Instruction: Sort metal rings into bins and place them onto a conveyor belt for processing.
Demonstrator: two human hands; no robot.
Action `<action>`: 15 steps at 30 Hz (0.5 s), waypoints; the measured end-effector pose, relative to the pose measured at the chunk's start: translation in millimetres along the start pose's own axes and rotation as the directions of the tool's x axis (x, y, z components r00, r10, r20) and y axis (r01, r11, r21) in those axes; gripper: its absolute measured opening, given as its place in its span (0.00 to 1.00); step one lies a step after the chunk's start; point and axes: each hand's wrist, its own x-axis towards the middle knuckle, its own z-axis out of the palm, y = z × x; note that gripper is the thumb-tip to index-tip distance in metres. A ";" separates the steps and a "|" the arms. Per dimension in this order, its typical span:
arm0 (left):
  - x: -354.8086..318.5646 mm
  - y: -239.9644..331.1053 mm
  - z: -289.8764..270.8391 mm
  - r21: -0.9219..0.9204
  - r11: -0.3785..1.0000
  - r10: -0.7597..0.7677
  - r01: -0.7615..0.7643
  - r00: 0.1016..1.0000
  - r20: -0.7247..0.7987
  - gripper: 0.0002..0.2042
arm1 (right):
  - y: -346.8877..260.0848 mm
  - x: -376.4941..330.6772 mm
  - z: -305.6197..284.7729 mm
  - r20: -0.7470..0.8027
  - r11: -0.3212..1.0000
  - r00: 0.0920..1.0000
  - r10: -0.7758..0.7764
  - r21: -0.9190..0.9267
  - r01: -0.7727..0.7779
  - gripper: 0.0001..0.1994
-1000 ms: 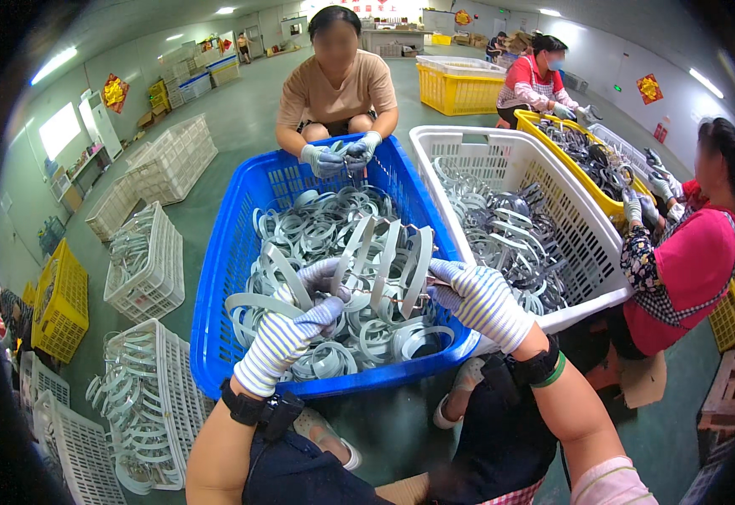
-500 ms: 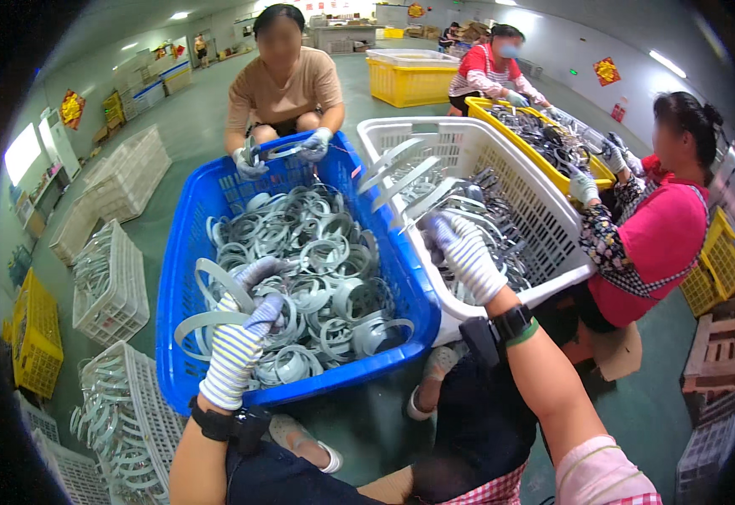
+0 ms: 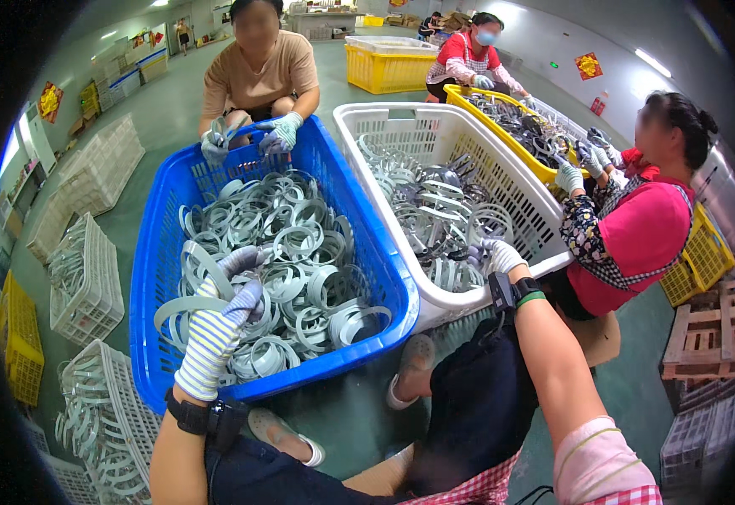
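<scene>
My left hand, in a striped glove, is closed around a pair of pale grey curved bands above the near left part of a blue basket. Below it, loose ring-shaped bands fill the basket. My right hand, gloved too, reaches over the near right end of a white basket. Its fingertips are among the curved bands there, and whether they grip one is hidden. Those bands lie partly in rows, with darker pieces between them.
Across the blue basket crouches a person in tan, gloved hands at its far rim. Two people work at a yellow basket on the right. Lattice crates of bands stand at the left; a wooden pallet lies far right.
My right hand has drawn back toward the white basket's near end; bands that stood raised by it now lie in the basket. My left hand keeps its bands. The view has shifted slightly.
</scene>
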 end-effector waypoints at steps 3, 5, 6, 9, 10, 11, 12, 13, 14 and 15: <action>24.9 -3.2 29.3 -0.154 0.988 0.046 -0.030 0.994 0.103 0.18 | -52.5 34.0 -140.8 -0.029 0.998 1.000 -0.005 -0.056 0.003 0.11; 5.6 -11.8 -11.8 -0.085 0.996 -0.009 0.003 0.998 -0.068 0.18 | 12.7 33.1 -27.8 0.097 0.983 0.987 0.128 -0.146 -0.113 0.10; 13.3 -8.4 -6.3 -0.112 0.993 0.030 -0.033 0.999 -0.031 0.17 | -3.4 38.7 -57.8 0.121 0.967 0.990 0.068 -0.251 -0.036 0.10; 12.7 -17.6 -42.5 -0.022 0.999 0.043 -0.048 0.980 -0.194 0.19 | 6.3 30.0 -6.9 0.084 0.966 0.991 0.108 -0.246 -0.084 0.07; 21.3 -23.1 -48.7 -0.053 0.997 0.045 -0.059 0.970 -0.240 0.20 | -5.3 30.1 -18.3 0.081 0.975 0.995 0.055 -0.220 -0.036 0.08; 35.4 -23.9 -48.2 -0.097 0.994 0.024 -0.052 0.962 -0.273 0.20 | -27.3 37.0 -55.8 -0.017 0.961 1.000 0.000 -0.277 -0.005 0.12; 24.7 -24.4 -78.5 -0.055 0.998 -0.020 -0.001 0.922 -0.386 0.20 | -3.1 13.4 18.9 -0.004 0.977 0.999 0.038 -0.212 -0.038 0.10; 34.9 -34.9 -93.8 -0.151 0.988 -0.052 -0.012 0.910 -0.411 0.20 | -12.4 9.8 11.8 0.134 0.661 0.925 -0.356 -0.663 0.351 0.12; 44.6 -47.0 -106.8 -0.139 0.990 -0.044 -0.014 0.912 -0.408 0.20 | -16.9 9.8 6.5 0.431 0.046 0.709 -0.558 -0.837 0.545 0.14; 47.9 -60.7 -125.9 -0.154 0.988 -0.072 0.005 0.899 -0.432 0.19 | -14.5 -8.6 36.4 0.557 -0.313 0.608 -0.566 -0.828 0.466 0.15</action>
